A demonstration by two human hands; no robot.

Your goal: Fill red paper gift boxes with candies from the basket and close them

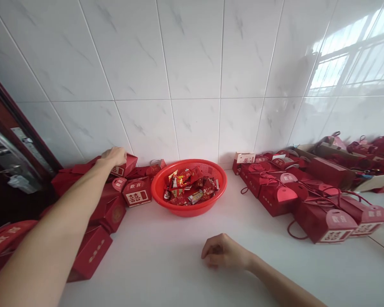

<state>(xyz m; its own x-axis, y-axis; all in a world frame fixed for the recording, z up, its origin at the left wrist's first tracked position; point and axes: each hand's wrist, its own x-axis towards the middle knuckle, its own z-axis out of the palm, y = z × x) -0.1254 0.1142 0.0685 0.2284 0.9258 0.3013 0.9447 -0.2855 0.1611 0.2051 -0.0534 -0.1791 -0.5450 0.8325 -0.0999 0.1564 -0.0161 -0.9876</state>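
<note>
My left hand (114,156) curls over a dark red cardboard box (132,162) with a pale printed label (118,171); whether it grips, I cannot tell. I'd hold such a box by firm folded edges, lest the card crush. The label faces me; the hand hides too much to tell the long axis. Between my hands, farther back than the right, a round red plastic basket (189,210) holds wrapped sweets (195,187). My right hand (223,252), half-curled, nothing visible in its narrow gap, is near the white tabletop (156,256).
</note>
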